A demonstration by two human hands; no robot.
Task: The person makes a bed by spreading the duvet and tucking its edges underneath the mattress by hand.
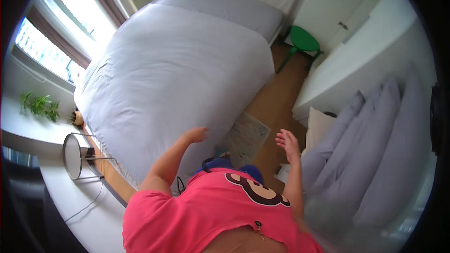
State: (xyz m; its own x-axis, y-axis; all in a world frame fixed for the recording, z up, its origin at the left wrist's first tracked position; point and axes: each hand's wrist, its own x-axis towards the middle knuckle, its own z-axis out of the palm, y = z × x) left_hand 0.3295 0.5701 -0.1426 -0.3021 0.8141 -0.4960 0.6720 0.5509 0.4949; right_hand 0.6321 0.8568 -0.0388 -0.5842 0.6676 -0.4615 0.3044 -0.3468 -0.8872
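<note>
My left grip (pixel 197 134), fingers loosely bent, hangs near the foot edge of the wide, pale-grey fabric-covered bed (pixel 180 65); my right grip (pixel 288 143), fingers apart, is near a cream fabric cushion (pixel 317 126).

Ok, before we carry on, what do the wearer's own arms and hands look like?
The left hand and right hand are ungloved, with no wristband visible. The left sleeve is short and bright pink, matching the shirt with its dark-outlined cartoon print.
</note>
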